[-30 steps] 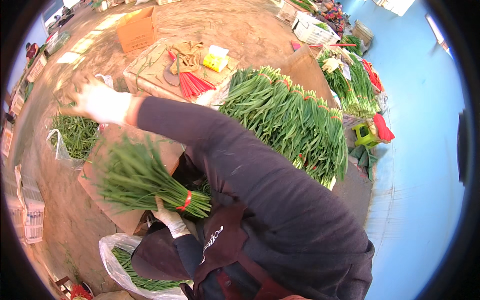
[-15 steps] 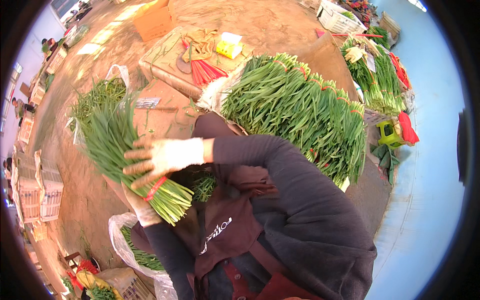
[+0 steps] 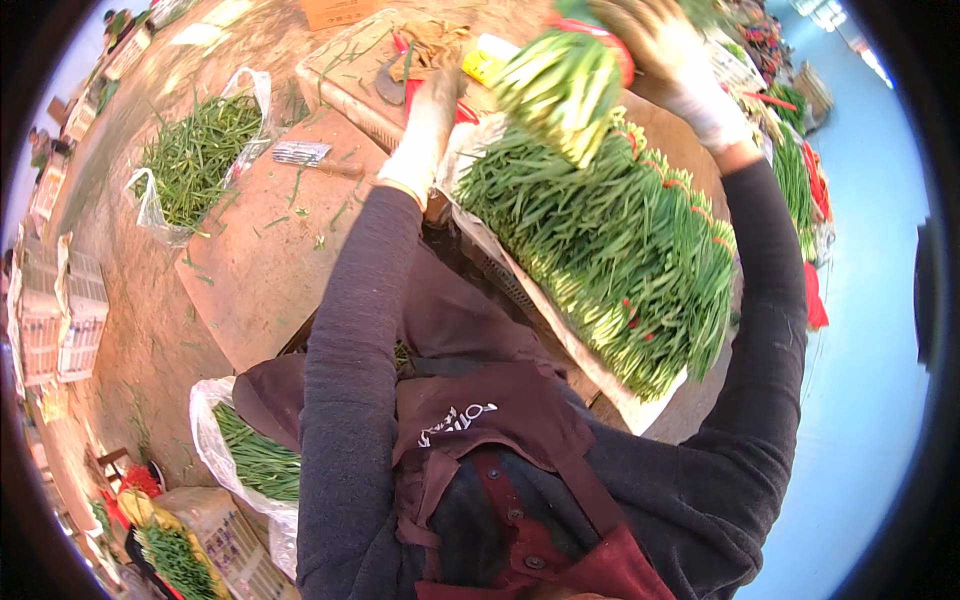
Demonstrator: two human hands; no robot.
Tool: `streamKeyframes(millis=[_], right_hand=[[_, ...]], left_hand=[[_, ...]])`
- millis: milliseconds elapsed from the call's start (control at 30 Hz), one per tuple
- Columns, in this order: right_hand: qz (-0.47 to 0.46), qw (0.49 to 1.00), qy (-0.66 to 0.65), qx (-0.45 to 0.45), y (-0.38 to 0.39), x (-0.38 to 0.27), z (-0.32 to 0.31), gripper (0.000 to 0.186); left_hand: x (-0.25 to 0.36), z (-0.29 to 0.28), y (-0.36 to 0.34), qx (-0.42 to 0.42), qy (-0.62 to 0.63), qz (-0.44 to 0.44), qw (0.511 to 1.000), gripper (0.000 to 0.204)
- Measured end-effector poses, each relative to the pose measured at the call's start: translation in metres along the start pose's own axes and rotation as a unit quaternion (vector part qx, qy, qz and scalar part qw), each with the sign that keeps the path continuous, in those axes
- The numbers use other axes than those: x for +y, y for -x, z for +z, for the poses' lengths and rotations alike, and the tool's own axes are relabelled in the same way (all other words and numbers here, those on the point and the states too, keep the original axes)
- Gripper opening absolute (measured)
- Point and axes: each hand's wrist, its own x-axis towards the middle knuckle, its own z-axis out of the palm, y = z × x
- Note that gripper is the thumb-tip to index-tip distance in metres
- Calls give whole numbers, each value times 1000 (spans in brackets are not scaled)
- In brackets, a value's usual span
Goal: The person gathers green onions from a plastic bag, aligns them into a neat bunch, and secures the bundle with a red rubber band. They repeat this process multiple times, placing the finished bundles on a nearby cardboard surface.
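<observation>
A bundle of garlic chives (image 3: pixel 560 88), pale cut ends facing me and a red tie round it, is held up above the far end of a stack. My right hand (image 3: pixel 655 45), in a pale work glove, grips it near the tie; motion blurs both. Below lies the stack of tied garlic chive bundles (image 3: pixel 600 240), in a row with red ties. My left hand (image 3: pixel 432 115), also gloved, reaches over red strips (image 3: pixel 466 112) on the far worktop; its fingers are smeared, so their pose is unclear. A curved sickle-like blade (image 3: pixel 390 82) rests just beyond it.
A flat board (image 3: pixel 270 240) at my left carries a wooden-handled knife (image 3: pixel 315 157) and leaf scraps. Beside it stands a clear bag of loose greens (image 3: pixel 195 165). Another bag of chives (image 3: pixel 255 450) sits near my lap. A blue wall (image 3: pixel 860 300) runs along the right.
The bundle has gone from my left side to the far right, above the stack, in my right hand. My left hand has let go of it and moved to the red strips.
</observation>
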Motion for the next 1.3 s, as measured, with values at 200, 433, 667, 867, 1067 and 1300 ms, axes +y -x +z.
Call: streamKeyframes(millis=[200, 433, 667, 867, 1067, 1300], right_hand=[[153, 988, 6, -27, 67, 50, 22, 77], [155, 968, -134, -143, 81, -10, 62, 80], [184, 915, -281, -224, 136, -111, 168, 75], [85, 924, -287, -239, 125, -88, 158, 74], [118, 912, -314, -238, 102, -104, 152, 74], [115, 904, -290, -291, 104, -113, 159, 81]], left_hand=[[-155, -14, -1, 114, -267, -54, 955, 53], [-173, 23, 51, -69, -393, -7, 917, 55], [-179, -6, 56, 52, -33, -155, 986, 47], [-192, -14, 52, 57, 0, -123, 991, 51], [-199, -23, 54, 49, 177, -243, 952, 60], [-151, -8, 67, 25, 143, -159, 977, 67]])
